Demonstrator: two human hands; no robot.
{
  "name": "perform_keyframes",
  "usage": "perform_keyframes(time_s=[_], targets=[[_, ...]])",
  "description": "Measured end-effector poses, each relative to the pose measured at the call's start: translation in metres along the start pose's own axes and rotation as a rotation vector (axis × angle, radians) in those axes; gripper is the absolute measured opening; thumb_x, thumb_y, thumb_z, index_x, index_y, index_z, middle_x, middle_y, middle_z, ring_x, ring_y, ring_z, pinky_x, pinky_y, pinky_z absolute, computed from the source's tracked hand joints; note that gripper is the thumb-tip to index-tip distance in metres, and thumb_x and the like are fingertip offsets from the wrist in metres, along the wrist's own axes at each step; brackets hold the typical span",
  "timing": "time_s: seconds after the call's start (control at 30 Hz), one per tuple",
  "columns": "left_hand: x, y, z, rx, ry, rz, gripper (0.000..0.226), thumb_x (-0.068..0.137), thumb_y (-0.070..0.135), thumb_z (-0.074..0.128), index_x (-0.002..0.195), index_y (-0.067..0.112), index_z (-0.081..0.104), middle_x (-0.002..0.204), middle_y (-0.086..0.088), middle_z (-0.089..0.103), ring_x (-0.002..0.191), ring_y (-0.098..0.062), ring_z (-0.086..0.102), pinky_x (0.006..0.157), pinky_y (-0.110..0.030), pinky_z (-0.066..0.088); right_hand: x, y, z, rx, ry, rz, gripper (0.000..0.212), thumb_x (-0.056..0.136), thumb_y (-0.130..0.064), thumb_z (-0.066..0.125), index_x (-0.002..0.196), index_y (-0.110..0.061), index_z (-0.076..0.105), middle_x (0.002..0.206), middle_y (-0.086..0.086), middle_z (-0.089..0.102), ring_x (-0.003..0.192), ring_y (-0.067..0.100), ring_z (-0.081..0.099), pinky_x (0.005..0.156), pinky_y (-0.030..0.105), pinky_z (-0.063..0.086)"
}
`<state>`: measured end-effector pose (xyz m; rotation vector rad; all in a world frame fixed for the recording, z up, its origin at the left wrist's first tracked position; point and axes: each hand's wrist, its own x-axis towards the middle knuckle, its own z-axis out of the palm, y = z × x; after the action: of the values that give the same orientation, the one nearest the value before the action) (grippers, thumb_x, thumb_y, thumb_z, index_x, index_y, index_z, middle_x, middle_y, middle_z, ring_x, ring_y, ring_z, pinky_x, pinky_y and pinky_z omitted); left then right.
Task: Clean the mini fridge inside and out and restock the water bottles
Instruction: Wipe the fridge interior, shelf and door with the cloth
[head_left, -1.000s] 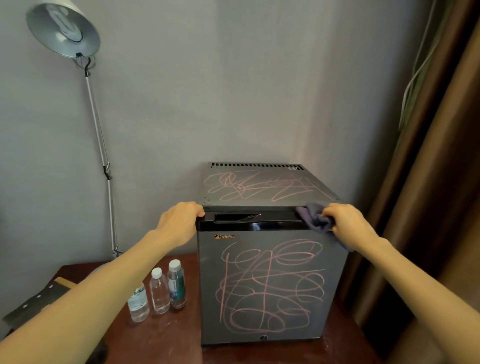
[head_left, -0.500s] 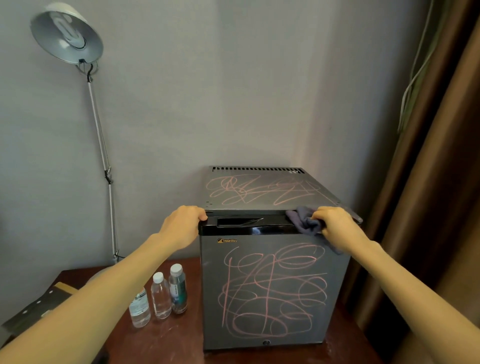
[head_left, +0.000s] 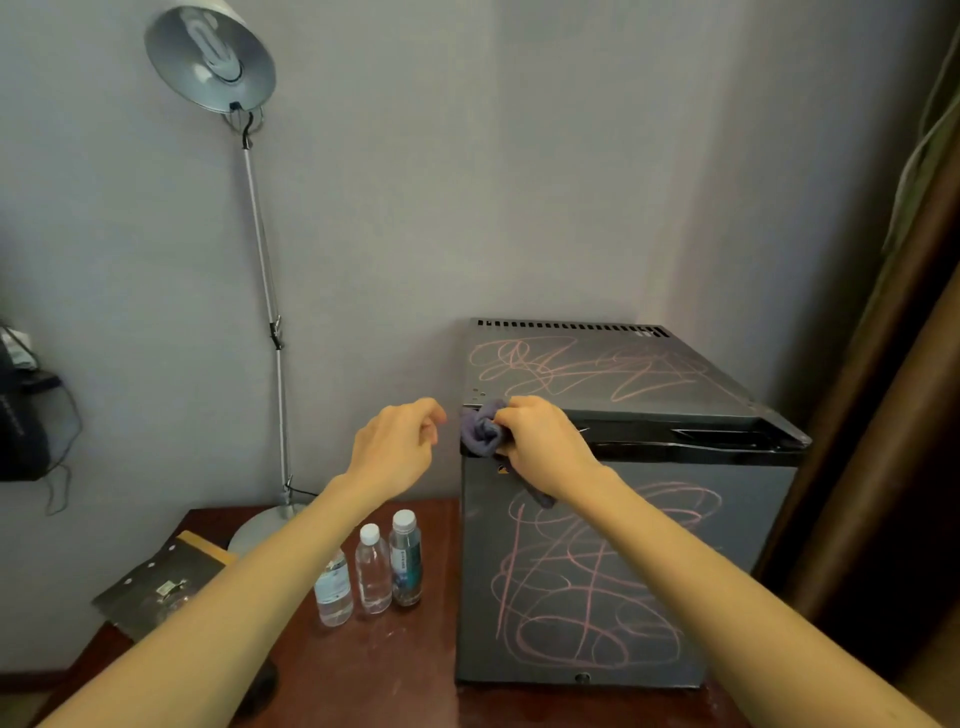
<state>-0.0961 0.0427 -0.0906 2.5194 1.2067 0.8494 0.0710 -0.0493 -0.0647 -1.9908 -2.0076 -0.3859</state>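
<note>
1. Head view: a grey cloth (head_left: 484, 432) was pinched in the curled fingers of the right hand (head_left: 540, 441), pressed at the top left corner of the mini fridge (head_left: 597, 571).
2. The left hand (head_left: 395, 447) was held free just left of the cloth, fingers loosely curled, nothing gripped.
3. Three water bottles (head_left: 373, 566) were seen standing on the table (head_left: 384, 665), below the left fingers.

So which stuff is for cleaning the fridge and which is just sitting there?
For the job: fridge, cloth in the right hand, three bottles.
Just there: lamp, dark card, table, curtain, black bag.
</note>
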Motion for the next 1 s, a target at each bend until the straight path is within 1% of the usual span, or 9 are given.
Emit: perform_keyframes(time_s=[0.13, 0.2, 0.27, 0.33, 0.47, 0.57, 0.73, 0.83, 1.0], targets=[[-0.001, -0.01, 0.003, -0.044, 0.048, -0.027, 0.031, 0.087, 0.006, 0.046, 0.106, 0.026, 0.061, 0.094, 0.005, 0.068, 0.091, -0.026, 0.063, 0.072, -0.039, 0.052, -0.002, -0.012, -0.005, -0.087, -0.045, -0.063, 0.023, 0.089, -0.009, 0.058, 0.111, -0.006, 0.064, 0.119, 0.013, 0.054, 0.114, 0.032, 0.048, 0.084, 0.041, 0.045], [0.0, -0.011, 0.011, -0.059, 0.091, -0.021, 0.026, 0.088, 0.011, 0.05, 0.106, 0.024, 0.062, 0.1, -0.001, 0.07, 0.093, -0.03, 0.063, 0.072, -0.041, 0.052, 0.003, -0.024, -0.004, -0.129, -0.047, -0.111, 0.022, 0.089, -0.005, 0.054, 0.11, -0.005, 0.063, 0.119, 0.012, 0.054, 0.114, 0.031, 0.047, 0.079, 0.04, 0.043], [0.001, -0.009, 0.018, -0.05, 0.11, -0.024, 0.02, 0.089, 0.013, 0.051, 0.104, 0.021, 0.062, 0.098, -0.01, 0.069, 0.09, -0.038, 0.061, 0.064, -0.04, 0.047, 0.012, -0.036, -0.004, -0.147, -0.057, -0.13, 0.022, 0.09, -0.003, 0.052, 0.108, -0.006, 0.064, 0.116, 0.011, 0.055, 0.11, 0.03, 0.048, 0.074, 0.039, 0.041], [0.003, -0.009, 0.021, -0.042, 0.121, -0.034, 0.016, 0.089, 0.014, 0.051, 0.1, 0.019, 0.061, 0.093, -0.014, 0.068, 0.085, -0.041, 0.059, 0.059, -0.038, 0.042, 0.02, -0.046, -0.006, -0.157, -0.091, -0.135, 0.022, 0.09, -0.003, 0.051, 0.107, -0.007, 0.064, 0.114, 0.011, 0.055, 0.11, 0.03, 0.048, 0.075, 0.039, 0.041], [0.009, -0.02, 0.016, -0.073, 0.14, -0.047, 0.017, 0.087, 0.016, 0.052, 0.097, 0.023, 0.062, 0.092, -0.009, 0.07, 0.086, -0.037, 0.061, 0.065, -0.043, 0.051, 0.033, -0.062, -0.002, -0.223, -0.113, -0.132, 0.019, 0.092, -0.012, 0.051, 0.105, -0.008, 0.065, 0.115, 0.012, 0.056, 0.111, 0.03, 0.048, 0.08, 0.036, 0.043], [0.014, -0.03, 0.009, -0.099, 0.148, -0.04, 0.021, 0.08, 0.018, 0.046, 0.09, 0.03, 0.06, 0.087, 0.0, 0.071, 0.086, -0.032, 0.064, 0.07, -0.043, 0.053, 0.044, -0.072, 0.01, -0.242, -0.075, -0.07, 0.023, 0.095, -0.015, 0.049, 0.113, -0.008, 0.062, 0.118, 0.012, 0.056, 0.115, 0.03, 0.045, 0.083, 0.034, 0.045], [0.015, -0.044, 0.001, -0.084, 0.186, -0.032, 0.028, 0.083, 0.005, 0.051, 0.091, 0.028, 0.064, 0.079, 0.011, 0.066, 0.079, -0.021, 0.063, 0.07, -0.036, 0.052, 0.058, -0.076, 0.021, -0.251, -0.047, 0.015, 0.026, 0.095, -0.017, 0.051, 0.119, -0.009, 0.059, 0.121, 0.012, 0.058, 0.118, 0.029, 0.046, 0.082, 0.031, 0.047], [0.012, -0.045, 0.0, -0.062, 0.183, -0.043, 0.027, 0.084, 0.006, 0.052, 0.093, 0.028, 0.065, 0.082, 0.01, 0.067, 0.079, -0.021, 0.063, 0.069, -0.033, 0.05, 0.054, -0.07, 0.017, -0.212, -0.049, 0.014, 0.023, 0.093, -0.016, 0.053, 0.113, -0.006, 0.061, 0.118, 0.013, 0.059, 0.117, 0.03, 0.046, 0.081, 0.033, 0.046], [0.009, -0.032, 0.005, -0.074, 0.138, 0.019, 0.022, 0.083, 0.012, 0.054, 0.09, 0.031, 0.062, 0.09, 0.003, 0.07, 0.083, -0.028, 0.064, 0.073, -0.043, 0.054, 0.04, -0.057, 0.006, -0.193, -0.068, -0.053, 0.017, 0.09, -0.009, 0.052, 0.102, -0.008, 0.063, 0.113, 0.011, 0.059, 0.111, 0.03, 0.049, 0.086, 0.033, 0.042]])
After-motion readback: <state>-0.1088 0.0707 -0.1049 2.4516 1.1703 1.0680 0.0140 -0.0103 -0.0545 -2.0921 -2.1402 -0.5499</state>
